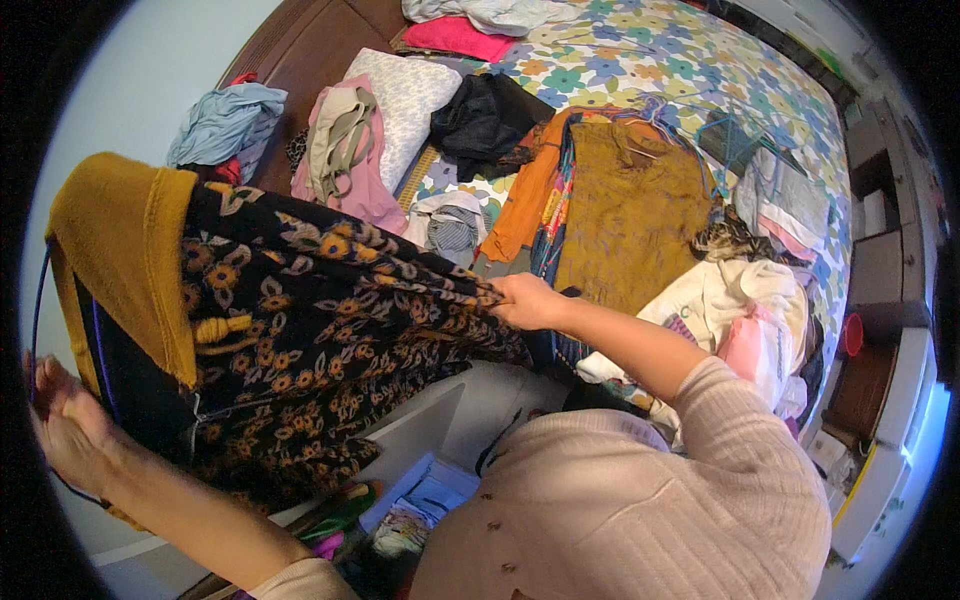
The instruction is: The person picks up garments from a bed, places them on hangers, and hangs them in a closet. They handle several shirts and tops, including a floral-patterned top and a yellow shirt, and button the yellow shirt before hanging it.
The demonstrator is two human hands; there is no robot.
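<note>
Fingers (504, 290) of the right hand (532, 303) were closed on the bunched skirt (440, 275) of a black floral dress (290, 275), while those of the left hand (68, 420) were curled around a thin blue hanger (104, 360), partly lost at the dark edge of the view. The dress was stretched between the two hands, its mustard top (130, 240) carried at the hanger end and its skirt drawn toward the middle.

For the step apparently in hand, the straightening of the dress on its hanger, a steady left hand was called for, with the skirt drawn out under light, even tension. By too hard a pull, the top could have been dragged off the hanger. A flatter, wider hold would probably have been kinder to the cloth than a bunched one, and the loose tie (222, 332) was best kept untangled. The lower folds, hung close by a pale panel (420, 425), were best lifted clear; behind that panel a blue tray (458, 478) was seen.

Beyond, white clothes (690, 290) were heaped at the right, and a mustard tunic (635, 220) was laid beside an orange garment (525, 200). Farther off, a pillow (415, 100) was propped near a brown headboard (325, 40), alongside a flowered sheet (620, 65).
</note>
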